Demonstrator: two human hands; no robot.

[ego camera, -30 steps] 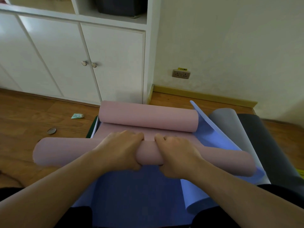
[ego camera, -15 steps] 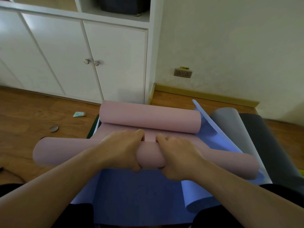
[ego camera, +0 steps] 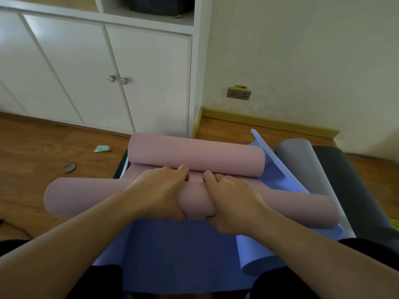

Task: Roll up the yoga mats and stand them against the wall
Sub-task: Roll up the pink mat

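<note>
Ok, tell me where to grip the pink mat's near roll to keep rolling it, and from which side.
Grip the near roll of the pink mat at its middle, from above on the person's side, as the left hand and right hand do now. It lies level across the blue mat, long and soft, so a central, two-handed hold probably keeps it rolling straight toward the far roll.

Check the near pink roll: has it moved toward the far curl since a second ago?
Cannot tell. The near pink roll keeps about the same gap to the far curl and cabinet; only the camera seems to shift.
</note>
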